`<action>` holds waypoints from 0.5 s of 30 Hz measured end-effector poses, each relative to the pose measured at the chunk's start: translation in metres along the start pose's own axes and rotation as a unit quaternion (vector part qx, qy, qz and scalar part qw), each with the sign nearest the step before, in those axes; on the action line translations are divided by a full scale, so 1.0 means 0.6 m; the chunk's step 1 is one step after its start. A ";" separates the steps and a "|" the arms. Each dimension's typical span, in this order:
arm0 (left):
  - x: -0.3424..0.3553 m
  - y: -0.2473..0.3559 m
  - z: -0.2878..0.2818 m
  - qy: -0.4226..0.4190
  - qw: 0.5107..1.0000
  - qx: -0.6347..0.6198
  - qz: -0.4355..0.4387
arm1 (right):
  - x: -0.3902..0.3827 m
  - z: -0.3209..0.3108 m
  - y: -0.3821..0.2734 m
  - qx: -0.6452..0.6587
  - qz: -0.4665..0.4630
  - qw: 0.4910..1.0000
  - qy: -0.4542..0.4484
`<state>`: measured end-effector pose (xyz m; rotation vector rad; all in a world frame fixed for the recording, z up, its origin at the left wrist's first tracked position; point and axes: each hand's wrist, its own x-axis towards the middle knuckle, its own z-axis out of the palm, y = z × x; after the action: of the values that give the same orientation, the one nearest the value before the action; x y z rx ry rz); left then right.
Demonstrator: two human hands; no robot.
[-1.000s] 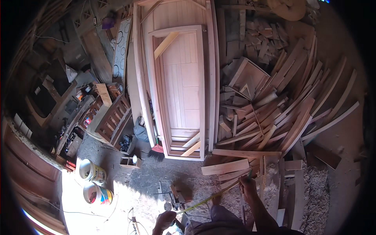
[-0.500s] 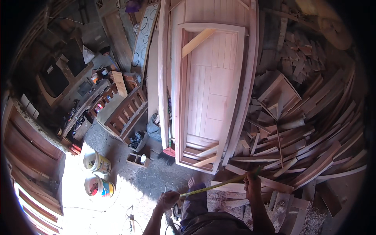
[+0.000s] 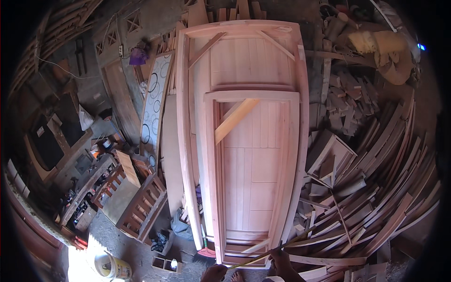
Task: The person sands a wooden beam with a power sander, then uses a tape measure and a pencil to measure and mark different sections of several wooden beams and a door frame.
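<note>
Your view has tipped upward since half a second ago, so both hands now sit at its lower edge, closer to each other, over the bottom end of a wooden frame. Your left hand [image 3: 214, 273] is curled around the lower end of a yellow measuring tape [image 3: 249, 261]. Your right hand [image 3: 281, 261] grips the same tape farther along; its exact finger placement is too dark to tell. The tape slants up to the right between your hands and runs on past the right one, toward the heaped wood. A bare foot [image 3: 237, 276] shows just below it.

Left of your hands, on the floor, are a pale bucket [image 3: 123, 269], a small wooden box [image 3: 167, 264] with compartments and a red-headed broom [image 3: 205, 253] with dark bristles. Ahead of you, the small frame [image 3: 256, 96] has a yellowish brace [image 3: 237, 120] across its upper left corner. Behind it rises a larger pinkish frame [image 3: 185, 141].

Farther left is a slatted bench [image 3: 145, 207]; to the right, a broad pile of planks [image 3: 380, 197]. Beyond these, a board with circles [image 3: 155, 108] leans at left, and a yellowish sack [image 3: 378, 43] lies at upper right.
</note>
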<state>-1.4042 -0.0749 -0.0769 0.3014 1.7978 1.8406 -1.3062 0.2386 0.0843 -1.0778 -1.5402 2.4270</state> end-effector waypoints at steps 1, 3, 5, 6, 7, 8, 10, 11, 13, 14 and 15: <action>0.019 0.014 0.000 -0.002 0.998 0.052 0.031 | 0.014 0.008 -0.006 -0.009 0.004 1.000 0.006; 0.027 0.081 0.010 0.005 0.984 0.154 0.093 | 0.043 0.013 -0.003 -0.039 -0.011 0.999 0.006; 0.035 0.111 -0.013 -0.001 0.997 -0.065 -0.045 | 0.061 0.050 -0.007 -0.046 -0.011 0.999 -0.012; 0.038 0.097 -0.026 0.020 0.998 0.053 0.022 | 0.063 0.065 -0.011 -0.057 -0.011 0.998 -0.020; 0.041 0.078 -0.035 0.037 0.981 0.170 0.089 | 0.076 0.072 0.000 -0.047 -0.038 0.998 -0.018; 0.040 0.060 -0.041 0.053 0.984 0.154 0.076 | 0.093 0.075 0.020 -0.035 -0.067 0.997 -0.014; 0.044 0.042 -0.047 0.087 0.988 0.120 0.049 | 0.106 0.086 0.024 -0.046 -0.097 0.994 -0.011; 0.049 0.042 -0.047 0.092 0.984 0.147 0.041 | 0.115 0.088 0.020 -0.051 -0.066 0.996 -0.012; 0.045 0.058 -0.033 0.092 0.975 0.199 0.026 | 0.128 0.077 0.017 -0.059 -0.005 0.998 -0.006; 0.044 0.084 -0.030 0.063 0.972 0.223 0.029 | 0.141 0.070 0.027 -0.080 -0.025 0.996 -0.013; 0.052 0.062 -0.027 0.070 0.967 0.241 0.040 | 0.151 0.055 0.031 -0.084 -0.026 0.996 -0.017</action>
<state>-1.4468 -0.0711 -0.0488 0.4358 2.3559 1.4809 -1.3883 0.2408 0.0302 -1.0113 -1.7868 2.3286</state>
